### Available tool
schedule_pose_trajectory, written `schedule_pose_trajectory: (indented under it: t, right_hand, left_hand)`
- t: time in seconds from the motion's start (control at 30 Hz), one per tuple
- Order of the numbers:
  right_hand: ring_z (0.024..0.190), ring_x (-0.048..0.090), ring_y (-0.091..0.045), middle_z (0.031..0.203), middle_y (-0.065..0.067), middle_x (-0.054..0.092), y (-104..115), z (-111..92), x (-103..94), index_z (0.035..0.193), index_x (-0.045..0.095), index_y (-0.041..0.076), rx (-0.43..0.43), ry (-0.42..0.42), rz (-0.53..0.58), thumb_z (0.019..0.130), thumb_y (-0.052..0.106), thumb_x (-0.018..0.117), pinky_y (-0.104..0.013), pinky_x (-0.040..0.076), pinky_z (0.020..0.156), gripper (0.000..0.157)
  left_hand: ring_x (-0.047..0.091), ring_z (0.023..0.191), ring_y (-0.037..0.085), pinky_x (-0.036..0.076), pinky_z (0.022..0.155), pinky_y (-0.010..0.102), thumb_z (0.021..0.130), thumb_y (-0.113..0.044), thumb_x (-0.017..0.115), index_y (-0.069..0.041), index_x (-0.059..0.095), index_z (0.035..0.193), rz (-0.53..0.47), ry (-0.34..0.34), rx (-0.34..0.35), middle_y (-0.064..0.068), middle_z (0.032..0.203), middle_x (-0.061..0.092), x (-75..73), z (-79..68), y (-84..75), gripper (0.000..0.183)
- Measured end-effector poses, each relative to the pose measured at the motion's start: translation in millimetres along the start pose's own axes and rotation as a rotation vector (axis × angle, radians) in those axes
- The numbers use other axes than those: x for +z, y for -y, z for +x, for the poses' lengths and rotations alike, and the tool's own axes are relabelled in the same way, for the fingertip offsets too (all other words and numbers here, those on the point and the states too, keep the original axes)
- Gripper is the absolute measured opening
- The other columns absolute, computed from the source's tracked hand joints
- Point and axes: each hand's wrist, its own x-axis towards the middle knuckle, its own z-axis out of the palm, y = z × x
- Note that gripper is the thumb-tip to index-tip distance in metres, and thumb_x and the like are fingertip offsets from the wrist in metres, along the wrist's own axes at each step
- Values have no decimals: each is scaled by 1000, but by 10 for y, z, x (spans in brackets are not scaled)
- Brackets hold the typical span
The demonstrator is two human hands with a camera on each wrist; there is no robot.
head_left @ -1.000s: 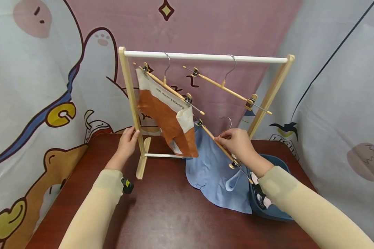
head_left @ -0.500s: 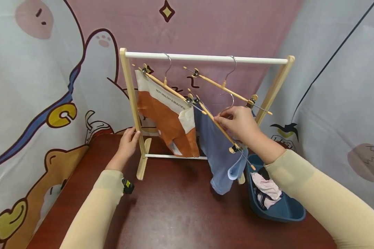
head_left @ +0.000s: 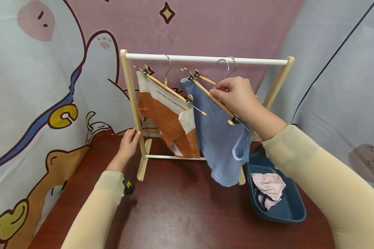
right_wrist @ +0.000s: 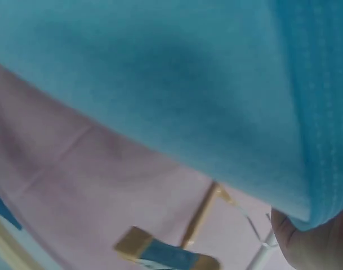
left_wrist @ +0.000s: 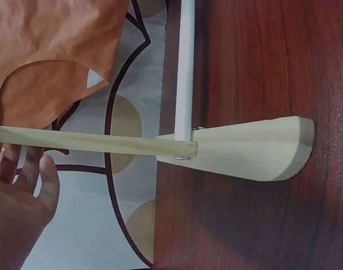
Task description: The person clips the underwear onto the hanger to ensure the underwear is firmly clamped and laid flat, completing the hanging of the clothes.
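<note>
My right hand (head_left: 237, 95) pinches a wooden clip hanger (head_left: 207, 91) near the base of its metal hook. Blue shorts (head_left: 219, 135) hang from its clips; in the right wrist view the blue cloth (right_wrist: 160, 84) fills much of the frame. The hook (head_left: 222, 63) is close to the white top rail (head_left: 199, 58); contact cannot be told. At the clothes rack's left post (head_left: 132, 100), my left hand (head_left: 126, 147) holds on with its thumb and fingers. The left wrist view shows those fingers (left_wrist: 30, 169) partly hidden behind the post (left_wrist: 92, 140).
Orange-and-white shorts (head_left: 168, 121) hang from another clip hanger on the rail's left. A bare hanger (head_left: 207, 80) is partly hidden behind the raised one. A blue basin (head_left: 294, 204) with a pink garment (head_left: 269, 186) stands right on the brown table (head_left: 174, 214).
My right hand has lifted the hanger with the blue shorts from low by the table up to near the rail. The basin is now uncovered. My left hand stays on the post.
</note>
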Motion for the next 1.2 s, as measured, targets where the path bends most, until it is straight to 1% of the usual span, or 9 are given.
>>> schedule_pose_trajectory:
  t: [0.17,0.27,0.43,0.57,0.67,0.77,0.93,1.1,1.2]
  right_hand:
    - [67,55,-13,84,-7,70,152,157,-44,89,75,9,13,20,-6,90,29,64,-24,42,59,23]
    - [64,53,-11,79,-5,68,231,242,-45,87,74,8,17,33,6,90,30,63,-23,42,58,24]
    - [57,51,-7,74,-1,63,328,357,-12,86,73,6,37,69,76,91,27,63,-20,43,52,24]
    - [56,52,-7,73,-1,62,394,420,25,88,73,6,69,91,101,92,26,62,-21,45,53,22]
    - [60,53,-10,73,0,61,439,462,57,90,72,8,92,115,81,93,27,59,-22,46,56,23]
    - [61,52,-11,66,2,57,477,519,96,85,71,8,87,123,28,94,28,58,-22,44,57,25]
    - [61,50,-12,54,7,50,504,618,141,76,69,8,75,122,-44,93,28,58,-22,40,57,28]
    - [64,52,-13,58,5,54,456,632,180,78,71,7,82,130,-82,94,27,57,-23,41,59,29]
    - [64,54,-15,63,1,57,405,603,219,79,71,7,93,142,-69,95,28,57,-24,43,58,30]
  left_hand:
    - [47,116,37,36,102,50,101,-25,42,3,43,138,-1,3,-1,23,128,46,3,-1,-1,46]
    - [47,117,38,36,102,50,101,-25,42,3,43,139,-7,0,-5,23,129,45,0,-2,-1,47]
    - [46,118,37,35,103,50,101,-26,41,3,42,139,-12,2,-7,23,130,45,-6,-2,0,47]
    - [45,118,37,34,103,50,101,-25,42,3,42,139,-20,-1,0,24,129,45,-3,0,5,47]
    - [45,118,38,34,103,51,102,-24,42,4,43,138,-24,-6,13,25,128,45,3,-6,10,46]
    - [45,118,39,34,103,51,101,-23,42,4,44,138,-26,-12,23,25,128,45,-2,-17,20,45]
    - [45,118,38,33,104,51,101,-23,42,3,44,137,-28,-14,14,25,128,45,-2,-27,15,45]
    - [45,119,38,33,105,51,101,-23,42,3,44,137,-33,-6,24,24,128,45,34,-18,-2,44]
    - [45,119,38,33,104,50,101,-23,43,2,45,137,-40,-7,29,24,128,45,57,-15,1,44]
